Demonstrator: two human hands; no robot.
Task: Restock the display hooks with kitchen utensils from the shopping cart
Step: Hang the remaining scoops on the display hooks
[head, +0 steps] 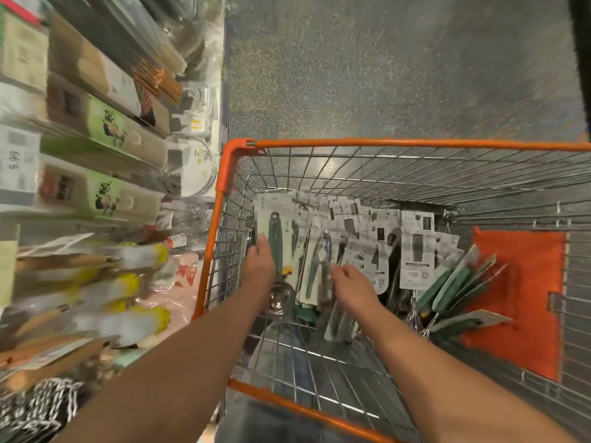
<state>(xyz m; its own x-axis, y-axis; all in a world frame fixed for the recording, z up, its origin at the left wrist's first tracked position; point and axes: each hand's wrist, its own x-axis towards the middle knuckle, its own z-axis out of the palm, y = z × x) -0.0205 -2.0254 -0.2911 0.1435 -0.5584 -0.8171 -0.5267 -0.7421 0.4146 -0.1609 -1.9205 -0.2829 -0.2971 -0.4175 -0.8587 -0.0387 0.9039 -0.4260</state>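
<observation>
Left hand point(259, 262): thumb and fingers grasp a carded scoop point(277, 247), lifting it from the stack.
Right hand point(350, 279): on the packets at 3 o'clock of the left, steadying or sorting; grip cannot be told.
Utensil packets point(377, 247): piled in the cart point(383, 142).
Display racks point(96, 174): 9 o'clock, blurred.

Motion blur smeared the display packages point(96, 193) filling the frame's left side; the shopping cart point(383, 142) ran off the right edge.
</observation>
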